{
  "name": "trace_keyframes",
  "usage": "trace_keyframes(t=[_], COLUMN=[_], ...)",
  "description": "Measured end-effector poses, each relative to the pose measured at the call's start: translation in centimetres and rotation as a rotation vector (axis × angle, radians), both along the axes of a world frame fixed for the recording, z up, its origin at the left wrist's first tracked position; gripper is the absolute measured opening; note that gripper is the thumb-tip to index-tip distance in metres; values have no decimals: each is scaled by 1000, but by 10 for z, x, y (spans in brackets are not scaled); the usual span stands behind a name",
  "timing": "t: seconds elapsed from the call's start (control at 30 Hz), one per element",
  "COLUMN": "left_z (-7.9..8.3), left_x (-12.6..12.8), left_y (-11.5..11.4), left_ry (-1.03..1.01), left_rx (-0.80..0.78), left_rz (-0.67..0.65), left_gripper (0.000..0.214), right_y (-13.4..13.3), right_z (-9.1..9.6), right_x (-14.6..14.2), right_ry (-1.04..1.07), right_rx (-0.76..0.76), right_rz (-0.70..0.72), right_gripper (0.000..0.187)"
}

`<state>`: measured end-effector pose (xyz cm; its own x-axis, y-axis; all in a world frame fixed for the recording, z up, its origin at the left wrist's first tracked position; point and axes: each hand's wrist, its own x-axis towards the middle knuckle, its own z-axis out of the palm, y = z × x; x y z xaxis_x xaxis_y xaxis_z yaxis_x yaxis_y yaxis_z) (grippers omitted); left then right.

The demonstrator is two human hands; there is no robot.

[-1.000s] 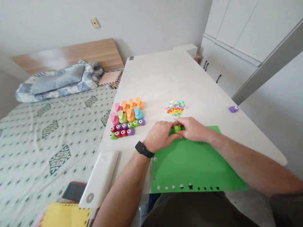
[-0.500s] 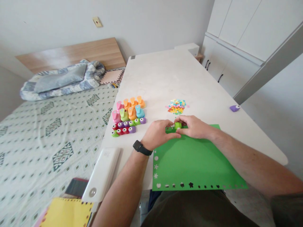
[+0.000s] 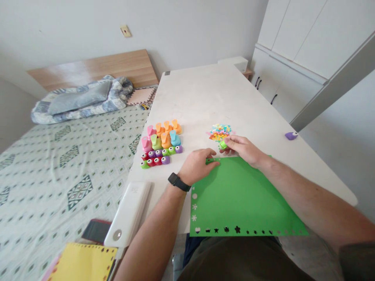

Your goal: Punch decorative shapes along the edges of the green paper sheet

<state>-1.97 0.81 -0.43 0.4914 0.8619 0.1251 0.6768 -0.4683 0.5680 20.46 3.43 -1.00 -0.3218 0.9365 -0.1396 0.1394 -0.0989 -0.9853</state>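
Observation:
A green sheet of paper (image 3: 243, 195) lies at the table's near edge, with small shapes cut out along its left, near and far edges. My left hand (image 3: 197, 166) grips its far left corner, thumb on top and fingertips past the edge. Just beyond the far edge, my right hand (image 3: 241, 147) pinches a small green paper punch (image 3: 223, 144), off the sheet. Right behind that punch is a pile of tiny coloured paper cut-outs (image 3: 219, 132), in blue, yellow, red and pink.
Several small paper punches (image 3: 155, 160) and larger lever punches (image 3: 165, 139) stand in rows at the left. A purple punch (image 3: 291, 135) lies by the right edge. A white device (image 3: 127, 214), phone (image 3: 96, 230) and yellow punched paper (image 3: 83, 261) are at the near left.
The green punch has come off the sheet's far edge in my right hand and moved away toward the cut-out pile. My left hand stays at the paper's corner.

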Motion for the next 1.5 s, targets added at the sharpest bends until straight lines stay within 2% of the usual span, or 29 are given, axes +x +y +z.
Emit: trace_keyframes(t=[0.13, 0.4, 0.57, 0.83, 1.1, 1.33, 1.5], left_z=[0, -2, -2, -5, -3, 1, 0], left_x=[1, 3, 5, 5, 2, 1, 0], left_y=[-1, 0, 0, -1, -1, -3, -3], left_ry=[-22, 2, 24, 21, 10, -10, -5], left_rx=[9, 82, 97, 83, 37, 14, 15], left_rz=[1, -131, -93, -42, -17, -28, -56], left_gripper=[37, 34, 43, 42, 28, 30, 23], right_y=[1, 2, 1, 2, 6, 3, 4], right_z=[-3, -7, -4, -2, -2, 3, 11], right_x=[0, -1, -1, 0, 2, 3, -2], right_ry=[20, 27, 5, -14, -20, -115, -160], right_rx=[-5, -16, -2, 15, 50, 190, 261], right_rz=[-12, -36, -2, -31, -187, -200, -121], right_gripper=[46, 49, 51, 50, 52, 54, 54])
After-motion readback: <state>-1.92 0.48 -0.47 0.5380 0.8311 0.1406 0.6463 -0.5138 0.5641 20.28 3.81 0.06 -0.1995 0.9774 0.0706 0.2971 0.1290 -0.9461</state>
